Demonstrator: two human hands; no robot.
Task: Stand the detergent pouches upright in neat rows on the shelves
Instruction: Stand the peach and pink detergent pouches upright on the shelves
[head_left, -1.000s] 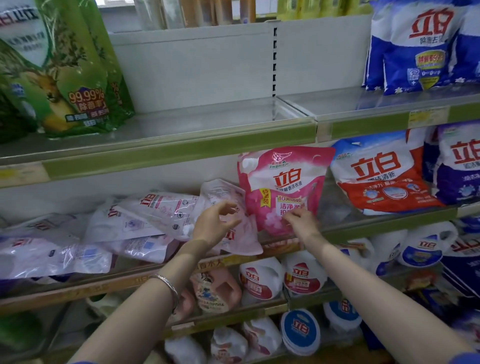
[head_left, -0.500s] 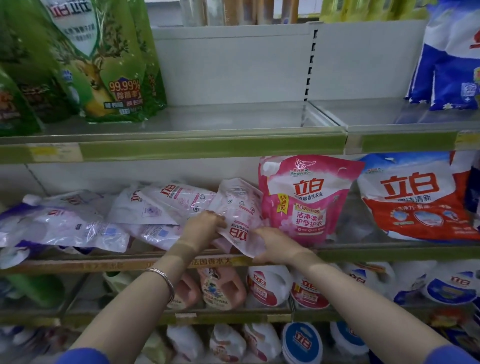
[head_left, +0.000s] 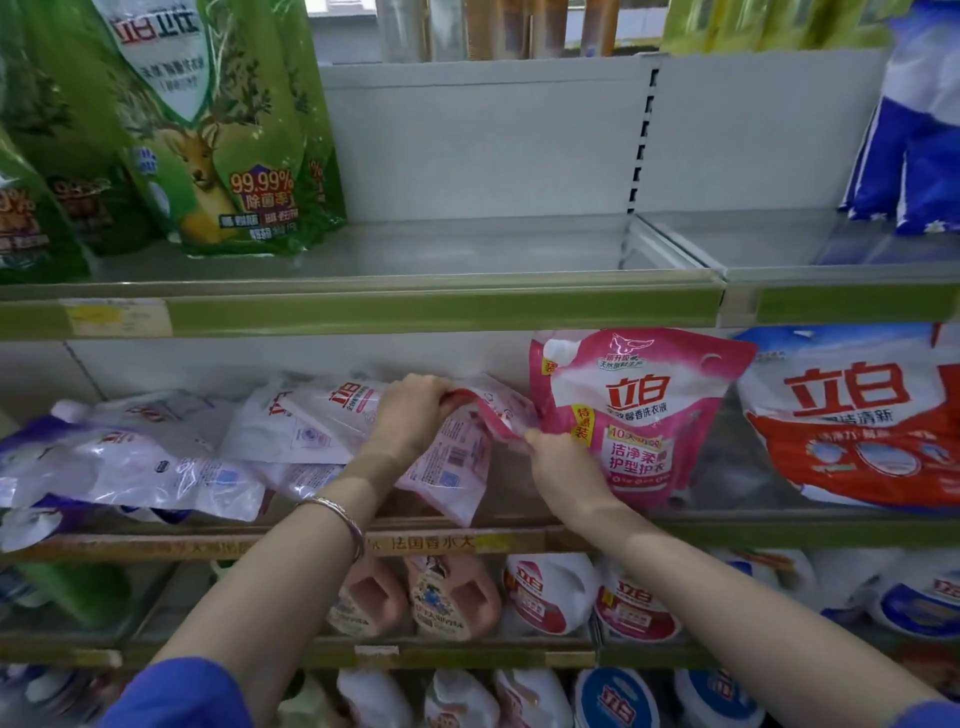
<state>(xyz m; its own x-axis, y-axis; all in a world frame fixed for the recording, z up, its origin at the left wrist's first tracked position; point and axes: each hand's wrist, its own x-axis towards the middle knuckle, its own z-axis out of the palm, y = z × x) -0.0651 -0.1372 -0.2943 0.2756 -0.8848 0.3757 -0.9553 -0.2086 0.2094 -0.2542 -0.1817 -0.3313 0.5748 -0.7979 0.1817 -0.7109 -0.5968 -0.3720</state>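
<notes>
Gripping now with both, left hand (head_left: 415, 410) and right hand (head_left: 558, 457) lift the fallen pouch (head_left: 462, 447).

Words and numbers on the packs and shelf strip

The tall green plastic pouch with a deer (head_left: 208, 156) says "99.99%" and "除菌率". The upright pink plastic pouch (head_left: 634, 415) shows "立白" in red, with "洁净柔顺" and "护型护衣" lower down, though that small print is a bit blurry. The big red and white bag (head_left: 852, 421) says "立白". The yellow-brown shelf strip (head_left: 426, 544) reads "法国香水".
</notes>
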